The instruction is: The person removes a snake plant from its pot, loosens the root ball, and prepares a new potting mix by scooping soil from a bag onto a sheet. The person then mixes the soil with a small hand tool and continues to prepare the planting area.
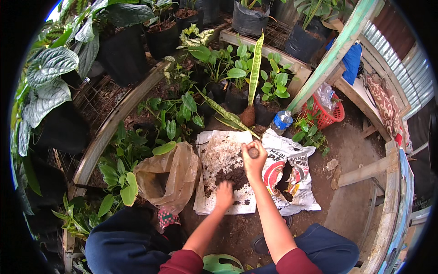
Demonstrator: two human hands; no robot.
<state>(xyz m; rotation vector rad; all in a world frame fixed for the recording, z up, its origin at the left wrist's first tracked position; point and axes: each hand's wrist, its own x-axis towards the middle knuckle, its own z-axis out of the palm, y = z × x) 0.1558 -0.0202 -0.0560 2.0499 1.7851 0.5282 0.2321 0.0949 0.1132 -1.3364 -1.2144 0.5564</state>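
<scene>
My right hand (254, 162) is closed around a round-ended, wooden-looking tool handle (253, 152); the rest of the tool is hidden below the fist. My left hand (224, 196) reaches down to the near edge of a dark soil heap (232, 174). It is slightly blurred, so its fingers are hard to make out. Under the heap lies a flattened, soil-stained white sack (212, 147). On its left stands a crumpled translucent plastic bag (167, 178) with its mouth open. A torn white printed sack (304, 200) lies on the right, dark material showing through its hole.
Behind the sack, a snake plant (255, 68) stands by a water bottle (282, 120). Potted leafy plants (184, 109) crowd the left and back, beside a wooden bed frame (116, 118). A red plastic basket (330, 114) sits near a green-painted post (337, 51). Wooden framing (366, 169) borders the right.
</scene>
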